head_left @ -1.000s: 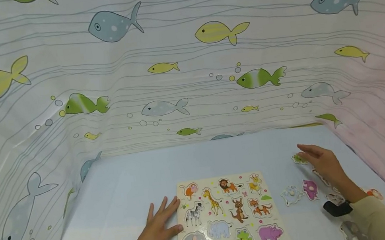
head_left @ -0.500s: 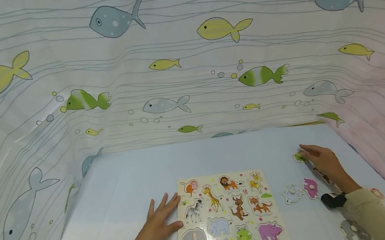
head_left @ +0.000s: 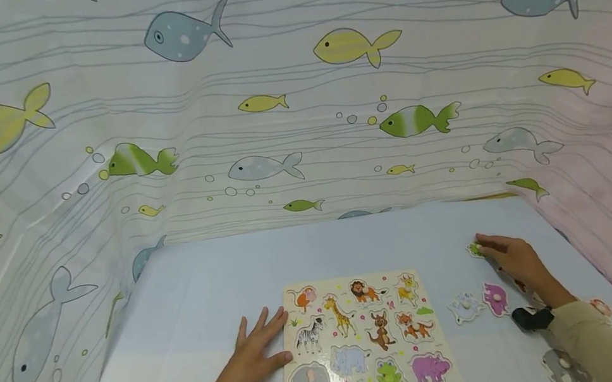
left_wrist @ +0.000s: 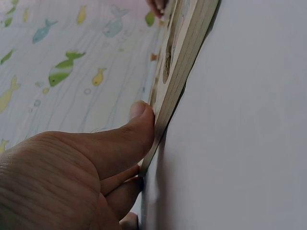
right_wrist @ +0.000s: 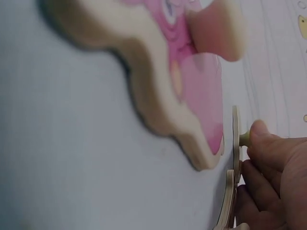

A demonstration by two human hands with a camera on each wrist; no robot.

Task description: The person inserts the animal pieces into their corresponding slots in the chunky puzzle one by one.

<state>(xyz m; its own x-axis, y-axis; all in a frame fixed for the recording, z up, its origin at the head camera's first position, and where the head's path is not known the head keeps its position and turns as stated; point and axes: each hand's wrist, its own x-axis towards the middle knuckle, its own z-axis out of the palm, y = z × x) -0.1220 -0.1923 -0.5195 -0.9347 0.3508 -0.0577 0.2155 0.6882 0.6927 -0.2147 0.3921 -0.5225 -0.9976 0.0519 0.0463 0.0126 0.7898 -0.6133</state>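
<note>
On the left side, my left hand lies with fingers spread against the left edge of a wooden animal puzzle board. Its thumb presses on that edge in the left wrist view. Over at the right, my right hand pinches the small knob of a green puzzle piece, which stays low at the table. Thumb and knob meet in the right wrist view; part of the fingers' grip is hidden. Some pieces lie under the hand, partly covered by it.
Between board and right hand lie a pale blue piece and a purple hippo piece, both with knobs. A grey elephant piece and an orange piece flank the right sleeve. Fish-printed cloth walls the table.
My right fingertips have come down and closed in on the green piece's knob. The left hand keeps its place at the board, and the head view has shifted slightly.
</note>
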